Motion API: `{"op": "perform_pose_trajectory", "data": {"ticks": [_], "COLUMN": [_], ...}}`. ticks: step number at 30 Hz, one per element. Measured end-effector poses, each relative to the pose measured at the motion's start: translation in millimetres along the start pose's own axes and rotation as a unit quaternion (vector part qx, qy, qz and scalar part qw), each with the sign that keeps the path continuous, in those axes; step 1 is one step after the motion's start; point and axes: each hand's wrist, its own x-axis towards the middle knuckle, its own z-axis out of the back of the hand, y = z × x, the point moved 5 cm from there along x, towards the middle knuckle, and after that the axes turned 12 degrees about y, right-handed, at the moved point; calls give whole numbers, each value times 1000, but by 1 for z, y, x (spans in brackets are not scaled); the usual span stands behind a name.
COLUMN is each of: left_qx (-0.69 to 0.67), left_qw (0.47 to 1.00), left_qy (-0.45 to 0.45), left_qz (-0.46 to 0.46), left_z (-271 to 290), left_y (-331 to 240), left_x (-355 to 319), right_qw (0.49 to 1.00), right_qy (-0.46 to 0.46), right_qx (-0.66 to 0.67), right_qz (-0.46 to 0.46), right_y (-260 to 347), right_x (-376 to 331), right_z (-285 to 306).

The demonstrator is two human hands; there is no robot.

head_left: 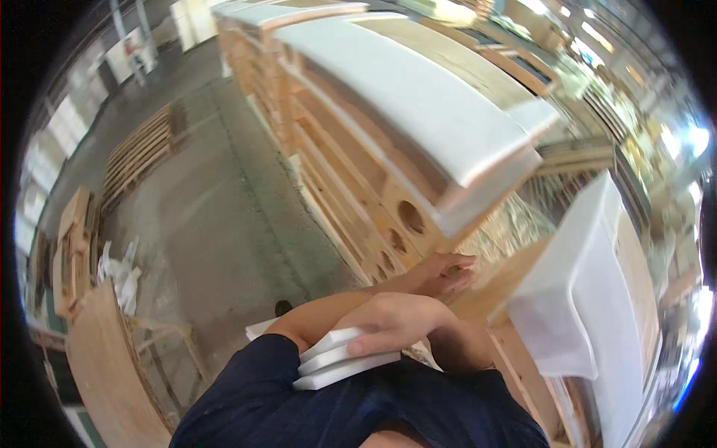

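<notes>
We saw no packages, labels, signs or screens; around the stacked wooden frames point(351, 172) there was only bare wood and white foam padding.

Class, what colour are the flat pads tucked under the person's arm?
White pads, clearest in the head view.

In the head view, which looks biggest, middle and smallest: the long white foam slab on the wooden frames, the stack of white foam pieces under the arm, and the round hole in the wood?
1. White foam slab, biggest by far.
2. Stack of foam pieces, though being near the camera enlarges it.
3. Round hole, smallest.
</notes>
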Motion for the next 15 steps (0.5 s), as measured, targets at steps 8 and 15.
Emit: {"op": "perform_pose_trajectory", "data": {"ticks": [8, 15], "left_qx": [125, 290], "left_qw": [980, 933], "left_qy": [-123, -183], "left_qz": [89, -112], "left_z": [230, 409], "left_y": [-7, -163], "left_x": [-256, -318], "right_qw": [974, 867], "right_qy": [112, 120], "right_qx": [193, 437], "right_qz": [-25, -209], "right_y": [-77, -124], "right_x": [235, 436], "right_z": [35, 48]}}
